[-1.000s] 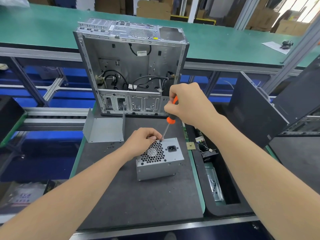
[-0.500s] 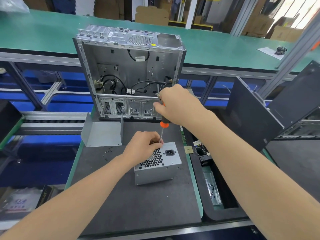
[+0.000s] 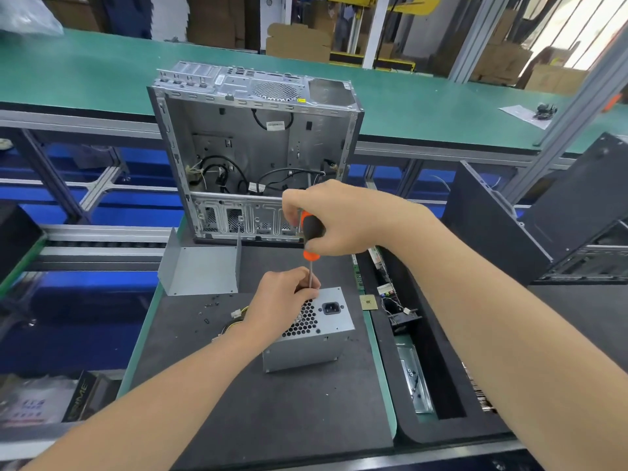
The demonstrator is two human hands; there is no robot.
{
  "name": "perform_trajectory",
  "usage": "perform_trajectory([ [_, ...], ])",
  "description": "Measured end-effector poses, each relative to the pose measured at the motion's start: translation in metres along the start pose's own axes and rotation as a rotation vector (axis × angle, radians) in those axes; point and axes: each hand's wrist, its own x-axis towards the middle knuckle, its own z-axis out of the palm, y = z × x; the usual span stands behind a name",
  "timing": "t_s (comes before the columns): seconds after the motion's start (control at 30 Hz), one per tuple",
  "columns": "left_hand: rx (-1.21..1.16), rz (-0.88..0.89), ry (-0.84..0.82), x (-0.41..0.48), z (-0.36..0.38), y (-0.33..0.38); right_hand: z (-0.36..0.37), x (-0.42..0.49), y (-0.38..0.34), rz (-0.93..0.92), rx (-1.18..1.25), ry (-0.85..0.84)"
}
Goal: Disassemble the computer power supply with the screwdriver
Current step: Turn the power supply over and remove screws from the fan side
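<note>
step: undoing a screw on the upturned face of the power supply (image 3: 334,322), by the look of it; tip hidden behind fingers, so the screw itself unseen.
power supply: grey box near the middle of the dark mat (image 3: 272,402), vent grille and socket facing up, yellow wires trailing out at its left.
screwdriver (image 3: 311,229): nearly upright, orange-and-black handle on top, shaft running down to the far left corner of the box.
right hand (image 3: 339,215): fingers closed round the handle from above.
left hand (image 3: 282,300): resting on the grille, fingertips curled and pinching the shaft low down to steady it.
next move: probably turning the handle under downward pressure with the tip kept seated, then lifting the screw clear; slipping onto the guiding fingers the main risk.
surface: loose screws (image 3: 209,305) scattered left of the box; bent metal plate (image 3: 200,270) at far left; open computer case (image 3: 255,147) standing at the far edge; recessed tray (image 3: 424,334) of parts to the right.
room: green workbench (image 3: 102,73) beyond, cardboard boxes (image 3: 299,42) at the back, black case panel (image 3: 492,226) leaning at right.
</note>
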Motion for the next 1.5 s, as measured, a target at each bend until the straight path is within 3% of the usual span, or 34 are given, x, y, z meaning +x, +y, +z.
perform_trajectory([
  [0.1, 0.013, -0.005, 0.011, 0.000, 0.002, 0.000, 0.011, 0.005, -0.013, 0.346, -0.283, 0.230],
  [0.17, 0.019, 0.004, 0.006, -0.001, 0.001, -0.001, 0.016, 0.011, -0.014, 0.435, -0.176, 0.219],
  [0.23, 0.012, 0.013, 0.003, -0.001, 0.001, -0.002, 0.013, 0.012, -0.004, 0.342, -0.073, 0.132],
  [0.37, 0.008, 0.017, 0.006, -0.001, 0.001, -0.003, -0.012, 0.001, 0.010, -0.023, -0.014, -0.109],
  [0.5, 0.036, 0.028, 0.019, 0.000, 0.002, -0.002, -0.008, -0.002, 0.005, -0.155, 0.001, -0.113],
  [0.57, 0.034, 0.015, 0.016, 0.000, 0.002, -0.001, -0.002, -0.002, -0.002, -0.040, -0.007, -0.008],
  [0.67, 0.025, -0.009, 0.009, 0.000, 0.003, 0.000, 0.011, 0.003, -0.015, 0.412, -0.292, 0.273],
  [0.73, 0.029, 0.004, 0.013, -0.001, 0.002, 0.000, 0.019, 0.008, -0.025, 0.572, -0.324, 0.276],
  [0.8, 0.033, 0.022, 0.017, -0.001, 0.001, 0.000, 0.021, 0.012, -0.020, 0.518, -0.275, 0.227],
  [0.93, 0.036, 0.040, 0.016, -0.001, 0.000, 0.000, 0.000, 0.004, 0.003, 0.003, -0.084, 0.033],
  [1.03, 0.043, 0.043, 0.026, -0.003, 0.001, 0.000, -0.003, -0.002, 0.012, -0.155, 0.017, -0.035],
  [1.17, 0.058, 0.037, 0.029, -0.001, 0.003, 0.000, 0.004, -0.004, 0.008, -0.050, 0.025, 0.091],
  [1.27, 0.055, 0.020, 0.023, -0.001, 0.004, -0.002, 0.014, 0.001, -0.005, 0.253, -0.132, 0.368],
  [1.33, 0.051, 0.011, 0.018, -0.001, 0.005, -0.003, 0.022, 0.005, -0.015, 0.491, -0.222, 0.463],
  [1.43, 0.052, 0.022, 0.025, -0.001, 0.005, -0.003, 0.031, 0.013, -0.016, 0.638, -0.235, 0.342],
  [1.5, 0.049, 0.029, 0.024, 0.000, 0.004, -0.003, 0.026, 0.015, -0.005, 0.519, -0.194, 0.256],
])
